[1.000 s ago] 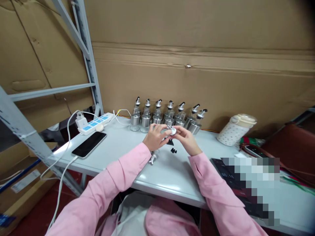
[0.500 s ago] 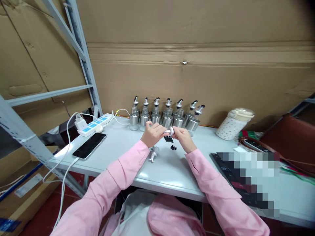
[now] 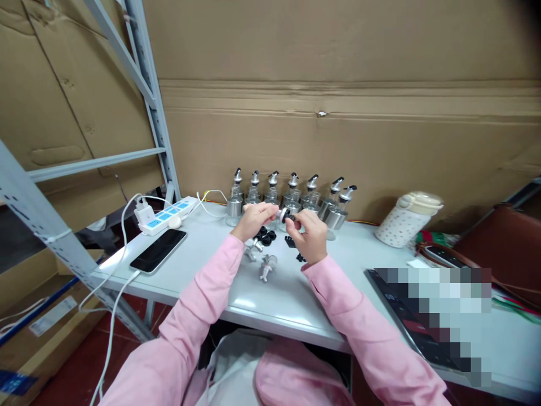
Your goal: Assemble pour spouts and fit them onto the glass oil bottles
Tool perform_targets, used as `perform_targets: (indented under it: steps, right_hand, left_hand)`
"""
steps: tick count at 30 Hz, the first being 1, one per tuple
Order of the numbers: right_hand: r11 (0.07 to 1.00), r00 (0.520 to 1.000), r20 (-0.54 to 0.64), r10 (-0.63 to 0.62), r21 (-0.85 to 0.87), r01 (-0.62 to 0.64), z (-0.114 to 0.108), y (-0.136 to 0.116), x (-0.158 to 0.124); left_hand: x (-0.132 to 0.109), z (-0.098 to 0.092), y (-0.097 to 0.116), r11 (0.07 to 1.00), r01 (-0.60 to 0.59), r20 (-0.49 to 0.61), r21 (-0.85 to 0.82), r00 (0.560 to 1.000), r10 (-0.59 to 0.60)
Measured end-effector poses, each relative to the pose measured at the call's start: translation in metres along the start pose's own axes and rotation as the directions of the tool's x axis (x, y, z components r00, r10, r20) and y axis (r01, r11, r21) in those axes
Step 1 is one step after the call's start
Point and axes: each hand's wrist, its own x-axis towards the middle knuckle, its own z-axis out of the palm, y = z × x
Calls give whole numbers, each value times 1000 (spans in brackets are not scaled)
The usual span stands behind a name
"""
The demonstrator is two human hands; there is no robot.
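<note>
Just in front of the bottles, my left hand [image 3: 254,221] pinches the silver end of a pourer spout [image 3: 283,214]. My right hand [image 3: 311,235] has its fingers closed on a black stopper [image 3: 291,217] at the spout's other end. Whether the stopper is fully seated I cannot tell. Below my hands lie a loose silver spout [image 3: 267,267] and more spout parts [image 3: 252,249]. Several black stoppers [image 3: 266,237] are grouped by my left wrist. Small black pieces [image 3: 301,257] and a row of black flip caps [image 3: 289,242] lie near my right hand.
Glass-and-steel bottles [image 3: 337,214] with pourers line the back of the table. On the left are a phone [image 3: 158,251] and a power strip [image 3: 171,214] with cables. A dotted flask [image 3: 408,219], a dark tablet-like device [image 3: 397,316] and a brown bag [image 3: 502,248] are on the right.
My left hand has shifted left, uncovering the black stoppers and more spout parts. A black stopper now shows at the held spout, by my right fingers. The view has shifted slightly.
</note>
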Motion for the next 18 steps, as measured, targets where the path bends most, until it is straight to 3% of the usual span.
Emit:
perform_targets:
  steps: [3,5,8,11,12,15,18]
  right_hand:
    - [978,982,45,-183,-92,186,3,5,-1]
    - [967,972,72,-225,-102,232,-1,12,-2]
    - [978,983,-47,-177,-124,170,-12,22,-3]
    - [989,984,-151,-96,-128,77,-16,30,-4]
    - [991,987,-138,-80,-116,65,-15,30,-4]
    - [997,996,-69,-47,-71,42,-11,25,-4]
    - [999,996,-83,9,-37,-12,-11,18,-4]
  left_hand:
    - [4,-6,-12,994,44,10,-100,999,-43]
    - [7,-15,-24,983,91,-18,-161,995,-95]
    - [8,-35,-42,957,148,-262,-250,941,-214]
    - [2,-46,-49,993,72,-383,-93,918,-103]
    - [-1,-44,-47,998,61,-369,15,928,-51]
    - [-14,-25,-39,931,-73,-174,357,974,143]
    - [-26,-3,-37,842,-248,63,480,967,248]
